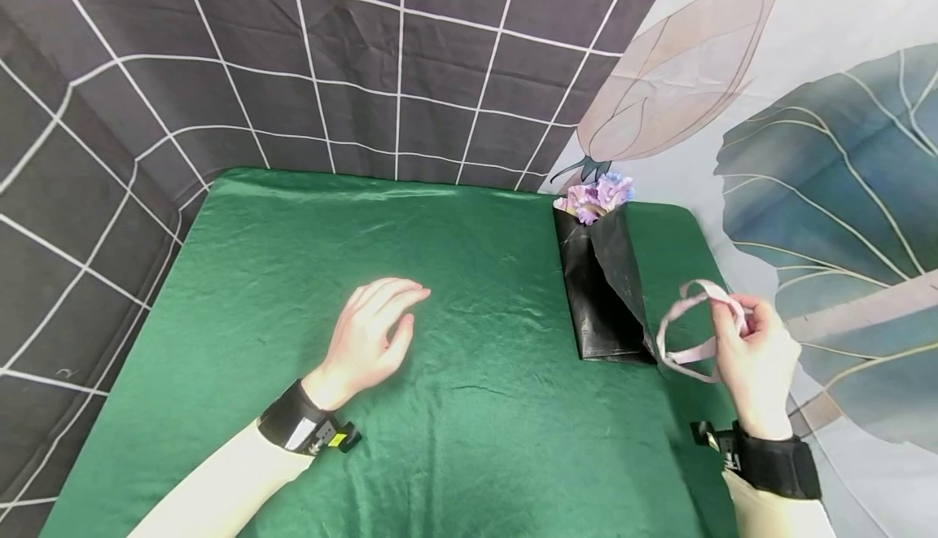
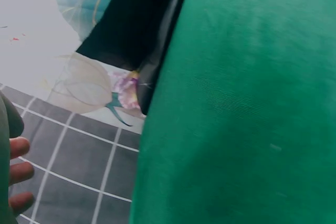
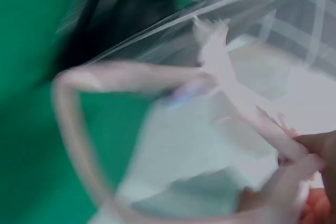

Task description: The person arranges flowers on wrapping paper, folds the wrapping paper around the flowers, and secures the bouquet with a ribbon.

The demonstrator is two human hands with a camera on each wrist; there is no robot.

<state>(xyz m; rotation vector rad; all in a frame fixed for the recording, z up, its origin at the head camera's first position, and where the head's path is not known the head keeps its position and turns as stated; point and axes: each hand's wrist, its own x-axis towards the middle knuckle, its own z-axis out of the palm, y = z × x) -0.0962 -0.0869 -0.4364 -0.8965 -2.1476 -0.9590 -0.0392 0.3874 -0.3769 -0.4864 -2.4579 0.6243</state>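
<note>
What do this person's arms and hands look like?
The left hand and right hand are bare, with no gloves. The sleeves are pale cream, ending at broad black wristbands, each bearing a small dark device. A white patch and yellow mark show at the left wristband.

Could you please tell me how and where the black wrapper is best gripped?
Probably grip the black wrapper by its long left edge, coming from the left with the empty left hand: that edge runs straight, whereas the right flap gapes and flowers poke out at the far end.
</note>
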